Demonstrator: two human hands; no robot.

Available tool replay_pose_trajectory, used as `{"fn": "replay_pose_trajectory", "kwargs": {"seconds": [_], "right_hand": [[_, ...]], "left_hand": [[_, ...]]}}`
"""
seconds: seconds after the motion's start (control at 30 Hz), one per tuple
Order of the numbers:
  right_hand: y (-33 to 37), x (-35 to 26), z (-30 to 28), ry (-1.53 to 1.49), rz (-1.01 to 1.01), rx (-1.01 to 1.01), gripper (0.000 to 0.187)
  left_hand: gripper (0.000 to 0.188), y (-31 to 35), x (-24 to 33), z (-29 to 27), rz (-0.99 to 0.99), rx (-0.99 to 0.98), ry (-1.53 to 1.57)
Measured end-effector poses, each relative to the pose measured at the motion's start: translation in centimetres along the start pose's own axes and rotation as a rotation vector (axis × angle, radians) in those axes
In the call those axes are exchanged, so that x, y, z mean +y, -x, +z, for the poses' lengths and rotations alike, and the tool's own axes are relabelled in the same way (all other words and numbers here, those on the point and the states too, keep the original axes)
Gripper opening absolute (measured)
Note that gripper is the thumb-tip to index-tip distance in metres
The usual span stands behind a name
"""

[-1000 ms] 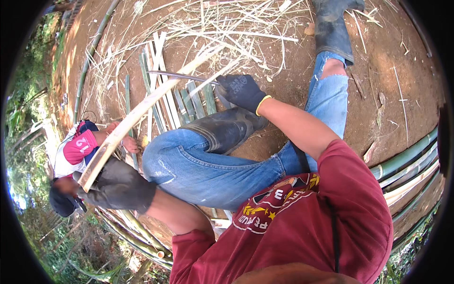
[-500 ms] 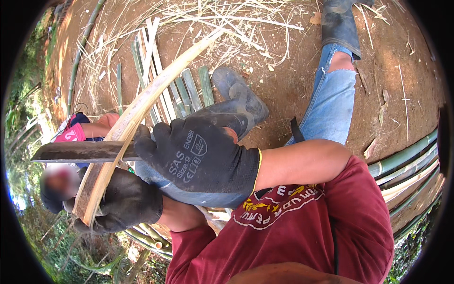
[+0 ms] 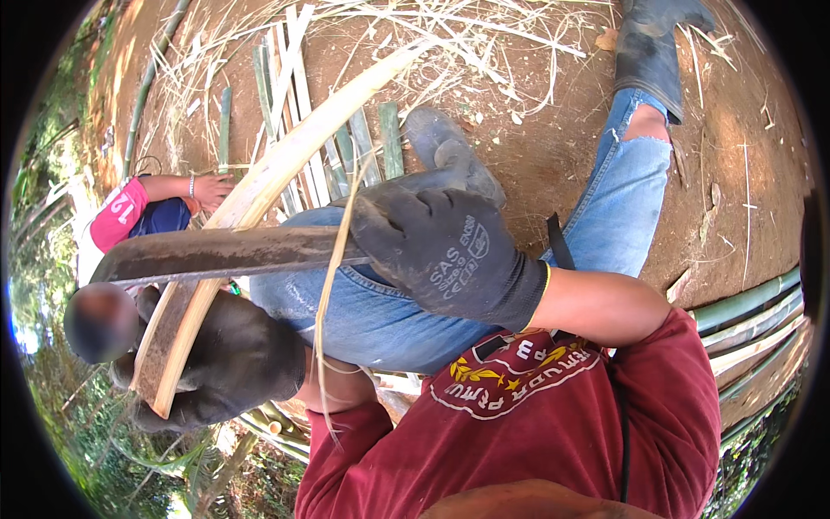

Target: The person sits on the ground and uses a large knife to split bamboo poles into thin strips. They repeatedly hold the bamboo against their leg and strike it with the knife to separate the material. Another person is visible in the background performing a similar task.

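I am finding the most open room on the right, where bare brown earth (image 3: 718,246) is spreading beyond the outstretched right leg in torn blue denim (image 3: 627,182); more soil is lying between that leg and the grey-black rubber boot (image 3: 450,156) of the bent left leg; green and pale bamboo poles (image 3: 748,316) are bounding the lower right rim. The left side is looking tighter: the broad, dark steel blade (image 3: 233,251) is reaching out sideways, its tip overlapping, in this view, a co-worker in a red-sleeved shirt (image 3: 121,212); I cannot tell the gap between them; the blade's lower edge is facing the black-gloved left hand (image 3: 238,355).

That hand's fingers are curling around the near end of a long, split bamboo strip (image 3: 285,160); the fingers of the black-gloved right hand (image 3: 450,251) are clenching the blade's handle, mostly hiding it. The strip is slanting away up and to the right, passing under the blade just beyond the left hand, its narrowing far end showing against thin pale shavings (image 3: 467,52); it is looking creamy and fibrous, turning brown on one face near the grip; a thin, curling pale sliver (image 3: 327,294) is hanging across the blade beside the right hand.
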State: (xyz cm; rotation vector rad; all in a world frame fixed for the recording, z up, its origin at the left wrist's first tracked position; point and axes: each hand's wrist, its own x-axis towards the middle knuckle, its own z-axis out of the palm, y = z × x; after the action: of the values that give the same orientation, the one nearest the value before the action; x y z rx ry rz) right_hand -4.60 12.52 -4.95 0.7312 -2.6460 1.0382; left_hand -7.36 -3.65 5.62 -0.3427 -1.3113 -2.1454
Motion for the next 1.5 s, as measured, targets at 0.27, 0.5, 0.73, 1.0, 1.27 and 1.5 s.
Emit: {"fn": "replay_pose_trajectory", "kwargs": {"seconds": [0.27, 0.5, 0.73, 1.0, 1.27, 1.5], "right_hand": [[-3.6, -4.8, -4.7, -0.017, -0.080, 0.032, 0.039], [-3.7, -4.4, -4.6, -0.090, -0.094, 0.009, 0.025], [-1.6, 1.9, -1.7, -0.085, 0.227, -0.295, 0.027], [-1.1, -2.8, -2.6, 0.021, -0.024, -0.071, 0.039], [1.2, -1.7, -0.8, -0.171, 0.000, -0.064, 0.046], [-4.2, -8.1, -6.5, 0.076, -0.113, -0.005, 0.035]], "left_hand": [[0.045, -0.8, 1.2, -1.9, 0.087, -0.066, -0.188], [0.043, -0.1, 1.8, -2.6, 0.126, -0.083, -0.193], [0.040, -0.6, 1.9, -2.7, 0.080, -0.096, -0.196], [0.061, -0.4, 0.6, -3.2, 0.079, -0.093, -0.007], [0.051, -0.7, 0.9, -1.9, 0.094, 0.026, -0.235], [0.037, 0.1, 1.2, -1.3, 0.099, 0.053, -0.226]]}}
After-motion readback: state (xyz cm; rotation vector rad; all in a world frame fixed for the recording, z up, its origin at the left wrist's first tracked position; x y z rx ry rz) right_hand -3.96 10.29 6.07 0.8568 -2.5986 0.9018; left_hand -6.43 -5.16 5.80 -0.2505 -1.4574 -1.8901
